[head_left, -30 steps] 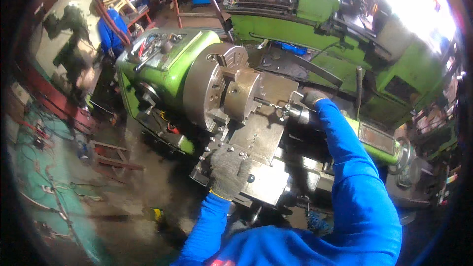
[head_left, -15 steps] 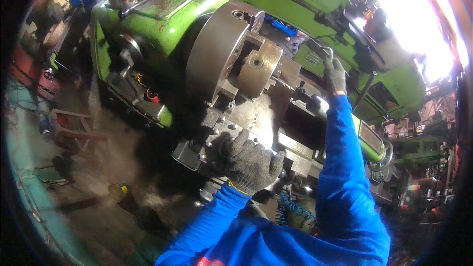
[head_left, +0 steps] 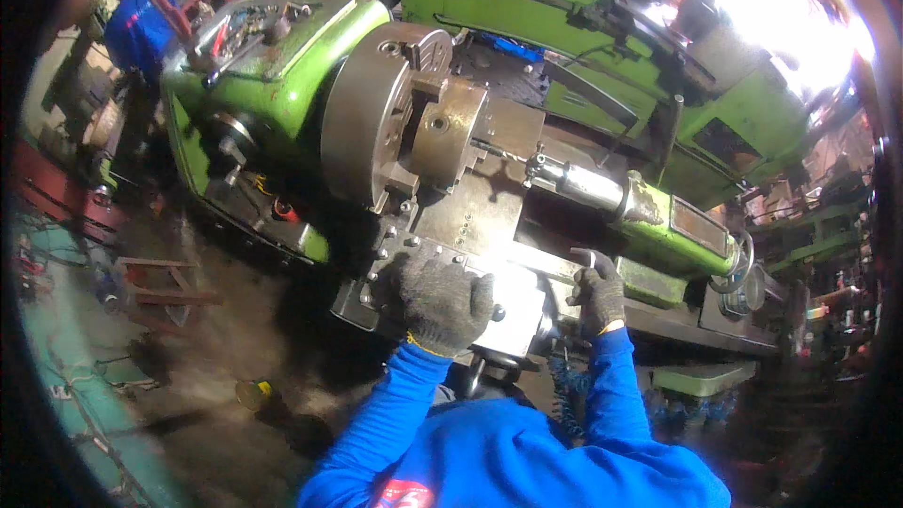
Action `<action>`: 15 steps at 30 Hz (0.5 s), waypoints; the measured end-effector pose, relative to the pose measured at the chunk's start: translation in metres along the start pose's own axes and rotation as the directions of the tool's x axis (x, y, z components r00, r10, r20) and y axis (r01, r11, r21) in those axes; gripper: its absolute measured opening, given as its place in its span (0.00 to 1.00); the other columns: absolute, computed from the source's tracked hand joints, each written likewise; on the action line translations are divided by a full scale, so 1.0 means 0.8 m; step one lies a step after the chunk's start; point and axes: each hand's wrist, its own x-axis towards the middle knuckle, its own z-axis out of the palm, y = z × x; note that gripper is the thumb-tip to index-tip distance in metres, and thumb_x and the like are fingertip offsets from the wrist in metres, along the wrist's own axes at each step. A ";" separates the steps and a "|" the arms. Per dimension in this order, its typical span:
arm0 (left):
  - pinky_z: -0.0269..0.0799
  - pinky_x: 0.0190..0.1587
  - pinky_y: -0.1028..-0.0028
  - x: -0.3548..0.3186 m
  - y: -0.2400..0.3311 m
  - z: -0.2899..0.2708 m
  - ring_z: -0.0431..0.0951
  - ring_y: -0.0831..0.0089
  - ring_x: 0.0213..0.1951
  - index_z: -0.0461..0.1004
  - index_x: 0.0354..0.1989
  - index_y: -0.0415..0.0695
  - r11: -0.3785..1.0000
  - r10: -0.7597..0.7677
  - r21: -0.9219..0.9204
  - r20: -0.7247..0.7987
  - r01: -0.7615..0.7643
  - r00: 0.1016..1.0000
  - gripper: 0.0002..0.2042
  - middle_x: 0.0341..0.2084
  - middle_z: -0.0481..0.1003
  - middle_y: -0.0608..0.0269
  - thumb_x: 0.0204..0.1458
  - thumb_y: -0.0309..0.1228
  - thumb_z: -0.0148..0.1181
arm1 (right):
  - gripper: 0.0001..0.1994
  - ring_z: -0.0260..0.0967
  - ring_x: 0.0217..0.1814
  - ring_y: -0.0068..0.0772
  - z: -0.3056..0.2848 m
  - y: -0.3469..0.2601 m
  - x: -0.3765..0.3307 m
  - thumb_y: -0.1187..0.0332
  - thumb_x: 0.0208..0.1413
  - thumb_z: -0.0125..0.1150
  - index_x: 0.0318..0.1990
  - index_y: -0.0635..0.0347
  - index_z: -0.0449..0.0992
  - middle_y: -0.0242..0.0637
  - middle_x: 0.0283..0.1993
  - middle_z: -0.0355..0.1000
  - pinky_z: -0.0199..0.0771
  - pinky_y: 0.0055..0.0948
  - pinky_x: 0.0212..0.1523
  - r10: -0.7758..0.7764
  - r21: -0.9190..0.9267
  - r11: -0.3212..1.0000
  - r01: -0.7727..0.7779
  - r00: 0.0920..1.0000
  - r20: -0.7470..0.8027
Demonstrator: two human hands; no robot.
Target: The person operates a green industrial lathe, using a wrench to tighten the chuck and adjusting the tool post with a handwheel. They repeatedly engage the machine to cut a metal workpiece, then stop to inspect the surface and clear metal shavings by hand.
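Observation:
My left hand (head_left: 444,306), in a dark grey knit glove, rests on the lathe's bolted tool post (head_left: 381,263). Its fingers are partly curled over, and whether they grip anything is hidden. My right hand (head_left: 600,296), gloved alike, is closed around a bent metal rod (head_left: 583,255) whose hooked end sticks out above the fingers. It is to the right of the bright carriage plate. Beyond the hands, a large lathe chuck (head_left: 362,118) clamps a short, thick metal cylinder (head_left: 451,136). A drill bit (head_left: 500,152) in the tailstock quill (head_left: 591,185) points at the cylinder's face.
The green tailstock (head_left: 658,216) ends in a handwheel (head_left: 741,254) at the right. Hand tools lie on the green headstock (head_left: 282,71). Another green machine (head_left: 508,14) stands behind. A person in blue (head_left: 139,33) is at the far left. A coiled blue hose (head_left: 567,386) hangs near me.
My right hand has come back from the far side of the lathe toward me, still holding the bent metal rod. My left hand stays on the tool post. The view has shifted.

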 end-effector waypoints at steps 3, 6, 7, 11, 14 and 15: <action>0.67 0.51 0.49 0.017 0.016 -0.016 0.76 0.50 0.32 0.76 0.23 0.44 0.999 0.000 0.048 0.035 -0.002 0.999 0.13 0.24 0.75 0.53 0.57 0.36 0.61 | 0.17 0.68 0.22 0.25 -0.020 0.017 0.032 0.76 0.67 0.51 0.62 0.59 0.69 0.30 0.30 0.70 0.77 0.25 0.21 0.056 0.535 0.830 -0.160 0.977 0.205; 0.70 0.44 0.53 0.024 0.034 -0.023 0.76 0.47 0.36 0.80 0.31 0.42 0.995 -0.048 0.097 0.213 0.027 0.976 0.03 0.32 0.79 0.52 0.54 0.28 0.65 | 0.22 0.75 0.34 0.36 0.027 -0.012 0.020 0.80 0.63 0.52 0.65 0.55 0.66 0.40 0.39 0.71 0.86 0.31 0.28 0.211 0.762 0.612 -0.213 0.972 0.103; 0.69 0.47 0.51 0.033 0.064 -0.030 0.76 0.48 0.37 0.80 0.33 0.43 0.992 -0.019 0.124 0.188 -0.005 0.982 0.04 0.32 0.78 0.53 0.54 0.30 0.65 | 0.23 0.76 0.37 0.39 0.030 -0.003 0.027 0.80 0.63 0.52 0.65 0.54 0.67 0.42 0.41 0.72 0.87 0.33 0.30 0.244 0.789 0.559 -0.253 0.960 0.135; 0.69 0.49 0.50 0.063 0.151 0.005 0.76 0.51 0.39 0.80 0.44 0.45 0.995 0.062 0.041 0.438 -0.089 0.897 0.11 0.33 0.77 0.54 0.56 0.35 0.64 | 0.14 0.76 0.35 0.36 0.024 0.052 0.051 0.72 0.65 0.59 0.57 0.58 0.72 0.44 0.39 0.74 0.85 0.32 0.30 0.269 0.854 0.230 -0.466 0.874 0.404; 0.71 0.44 0.53 0.062 0.188 0.058 0.77 0.52 0.38 0.80 0.45 0.43 0.989 0.012 0.096 0.718 -0.116 0.696 0.12 0.34 0.77 0.52 0.55 0.35 0.64 | 0.11 0.76 0.37 0.39 0.016 0.066 0.053 0.70 0.66 0.59 0.53 0.62 0.74 0.44 0.40 0.74 0.85 0.36 0.37 0.197 0.796 0.286 -0.534 0.846 0.496; 0.72 0.42 0.54 0.058 0.192 0.073 0.77 0.52 0.38 0.80 0.45 0.43 0.980 0.004 0.131 0.738 -0.149 0.675 0.13 0.33 0.77 0.52 0.55 0.34 0.64 | 0.11 0.76 0.38 0.40 0.015 0.065 0.054 0.70 0.66 0.59 0.53 0.63 0.74 0.44 0.41 0.75 0.85 0.37 0.39 0.225 0.793 0.267 -0.548 0.835 0.502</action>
